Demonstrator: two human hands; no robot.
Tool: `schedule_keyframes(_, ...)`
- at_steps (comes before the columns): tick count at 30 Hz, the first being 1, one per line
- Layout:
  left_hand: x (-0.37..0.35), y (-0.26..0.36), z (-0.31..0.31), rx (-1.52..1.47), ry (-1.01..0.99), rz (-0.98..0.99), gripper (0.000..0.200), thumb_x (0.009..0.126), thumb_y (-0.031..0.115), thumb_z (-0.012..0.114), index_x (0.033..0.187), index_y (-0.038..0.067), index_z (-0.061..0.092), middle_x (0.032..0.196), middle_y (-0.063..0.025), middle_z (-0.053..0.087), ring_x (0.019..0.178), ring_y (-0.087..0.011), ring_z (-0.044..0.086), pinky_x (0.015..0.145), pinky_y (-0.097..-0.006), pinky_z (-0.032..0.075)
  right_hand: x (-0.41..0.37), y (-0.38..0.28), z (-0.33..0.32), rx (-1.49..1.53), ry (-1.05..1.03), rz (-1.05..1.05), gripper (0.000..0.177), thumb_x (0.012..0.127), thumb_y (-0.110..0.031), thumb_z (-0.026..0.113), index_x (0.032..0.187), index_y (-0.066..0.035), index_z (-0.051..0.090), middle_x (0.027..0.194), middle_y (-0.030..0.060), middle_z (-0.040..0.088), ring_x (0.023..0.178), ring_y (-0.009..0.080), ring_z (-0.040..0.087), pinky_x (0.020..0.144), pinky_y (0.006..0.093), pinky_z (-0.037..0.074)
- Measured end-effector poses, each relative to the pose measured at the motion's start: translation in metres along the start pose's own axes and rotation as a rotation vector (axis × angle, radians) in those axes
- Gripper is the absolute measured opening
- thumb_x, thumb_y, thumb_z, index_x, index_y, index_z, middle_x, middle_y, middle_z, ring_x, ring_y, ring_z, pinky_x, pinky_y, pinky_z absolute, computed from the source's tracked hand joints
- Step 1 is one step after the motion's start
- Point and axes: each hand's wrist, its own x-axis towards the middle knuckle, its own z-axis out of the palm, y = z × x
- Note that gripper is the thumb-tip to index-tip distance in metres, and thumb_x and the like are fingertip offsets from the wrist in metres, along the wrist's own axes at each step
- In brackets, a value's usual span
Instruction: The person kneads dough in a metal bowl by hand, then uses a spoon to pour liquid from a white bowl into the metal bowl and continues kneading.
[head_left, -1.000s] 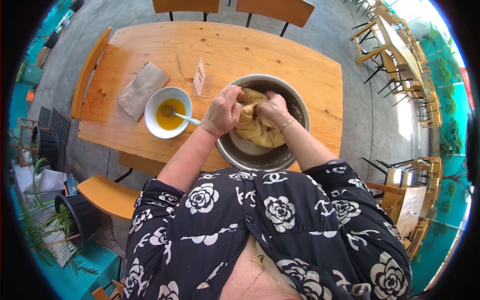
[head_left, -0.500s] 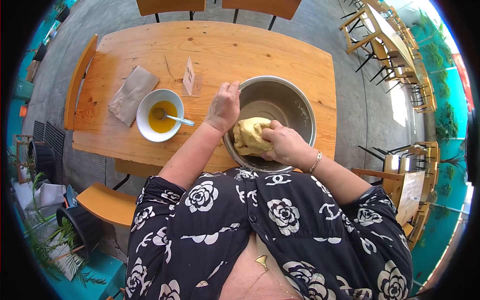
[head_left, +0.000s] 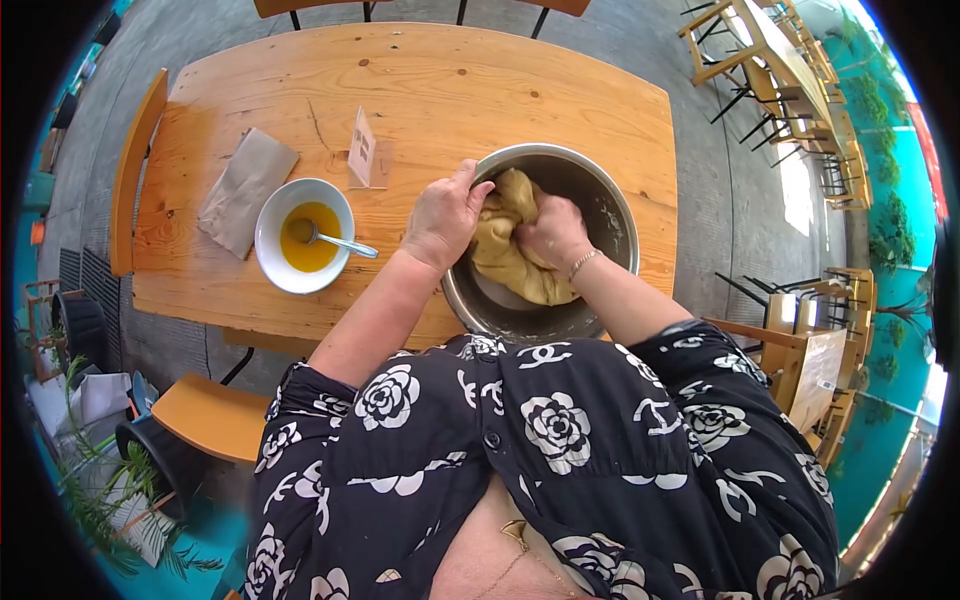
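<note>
A pale yellow lump of dough point(head_left: 520, 272) fills the left and lower part of a deep metal bowl point(head_left: 622, 205). My right hand point(head_left: 556, 233) is closed and pressed into the dough, its fingertips hidden in the folds. A thick fold of dough stands up just left of that hand. At the bowl's left side, my left hand point(head_left: 443, 222) grips the rim, thumb inside and fingers around the edge. To the left stands a white bowl point(head_left: 263, 232) of yellow liquid point(head_left: 310, 250), with a metal spoon point(head_left: 345, 243) resting in it.
The bowls stand on a wooden table point(head_left: 420, 110). A folded brown napkin point(head_left: 245, 190) lies beside the white bowl, and a small clear sign holder point(head_left: 362, 148) stands further back. Wooden chairs point(head_left: 140, 170) surround the table; more tables are at the right.
My right hand has moved up from the dough's right side and now pushes into its middle. The dough has spread and folded. My left hand stays at the rim.
</note>
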Motion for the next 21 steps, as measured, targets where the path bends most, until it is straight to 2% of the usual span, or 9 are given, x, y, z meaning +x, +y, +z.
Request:
schedule_keyframes(4,0.004,0.005,-0.005,0.029,-0.012,-0.038,0.030,0.101,0.032,0.056,0.105,0.002,0.057,0.078,-0.0241,0.066,0.078,-0.0453,0.064,0.066,-0.0523,0.050,0.015,0.000,0.003,0.290,0.104,0.162,0.042,0.076,-0.026,0.076,0.115,-0.011,0.072,0.111,0.0218,0.070,0.109,0.0368,0.066,0.094,0.0423,0.053)
schedule_keyframes(5,0.004,0.006,-0.006,0.042,-0.019,-0.053,0.030,0.101,0.033,0.056,0.104,0.002,0.057,0.078,-0.0242,0.066,0.079,-0.0455,0.064,0.066,-0.0526,0.050,0.015,0.001,0.000,0.310,0.084,0.196,0.042,0.075,-0.027,0.076,0.112,-0.006,0.072,0.111,0.0224,0.070,0.108,0.0358,0.066,0.093,0.0412,0.053)
schedule_keyframes(8,0.003,0.003,-0.002,0.057,0.069,-0.026,0.030,0.101,0.033,0.055,0.103,0.003,0.060,0.080,-0.0250,0.067,0.081,-0.0457,0.064,0.068,-0.0527,0.050,0.014,-0.014,-0.020,0.015,-0.175,0.211,0.048,0.075,-0.030,0.077,0.112,0.001,0.070,0.111,0.0242,0.070,0.109,0.0355,0.066,0.093,0.0402,0.053)
schedule_keyframes(9,0.002,0.001,-0.001,0.041,0.067,-0.033,0.030,0.101,0.032,0.055,0.104,0.003,0.061,0.082,-0.0255,0.067,0.082,-0.0457,0.064,0.069,-0.0522,0.050,0.010,-0.009,-0.014,-0.095,-0.177,0.078,0.050,0.079,-0.033,0.075,0.110,0.005,0.069,0.110,0.0260,0.069,0.107,0.0352,0.067,0.092,0.0396,0.053)
schedule_keyframes(12,0.001,-0.004,-0.004,-0.005,0.048,-0.055,0.031,0.101,0.031,0.056,0.108,0.002,0.065,0.087,-0.0269,0.067,0.085,-0.0454,0.065,0.073,-0.0503,0.051,-0.017,-0.015,-0.066,-0.035,-0.223,-0.121,0.044,0.085,-0.033,0.070,0.107,0.005,0.070,0.110,0.0263,0.069,0.101,0.0348,0.069,0.089,0.0410,0.053)
schedule_keyframes(14,0.003,0.000,-0.009,-0.026,0.022,-0.048,0.033,0.101,0.030,0.056,0.112,0.001,0.066,0.089,-0.0275,0.067,0.087,-0.0449,0.065,0.075,-0.0486,0.052,-0.005,-0.007,-0.075,0.044,-0.185,0.057,0.047,0.095,-0.041,0.058,0.103,0.005,0.069,0.104,0.0237,0.070,0.097,0.0337,0.068,0.084,0.0425,0.053)
schedule_keyframes(16,0.004,-0.008,-0.004,-0.046,0.042,-0.001,0.033,0.101,0.029,0.056,0.113,0.001,0.066,0.091,-0.0274,0.067,0.088,-0.0448,0.065,0.075,-0.0483,0.052,0.018,0.003,-0.060,0.331,-0.316,0.112,0.042,0.091,-0.035,0.067,0.109,0.003,0.069,0.103,0.0167,0.070,0.095,0.0208,0.066,0.080,0.0354,0.053)
schedule_keyframes(19,0.006,-0.013,-0.007,-0.066,0.069,0.005,0.032,0.101,0.029,0.055,0.113,0.001,0.066,0.092,-0.0271,0.068,0.089,-0.0447,0.065,0.076,-0.0487,0.052,0.048,-0.012,-0.022,0.650,-0.255,0.321,0.041,0.089,-0.037,0.069,0.108,-0.001,0.070,0.103,0.0122,0.068,0.094,0.0182,0.063,0.079,0.0347,0.051)
schedule_keyframes(21,0.006,-0.016,-0.006,-0.044,0.074,-0.007,0.032,0.101,0.030,0.054,0.113,0.003,0.066,0.092,-0.0265,0.068,0.090,-0.0446,0.065,0.076,-0.0494,0.052,0.049,-0.015,-0.017,0.369,-0.325,0.045,0.044,0.085,-0.038,0.071,0.109,-0.002,0.070,0.103,0.0116,0.068,0.093,0.0192,0.062,0.079,0.0345,0.051)
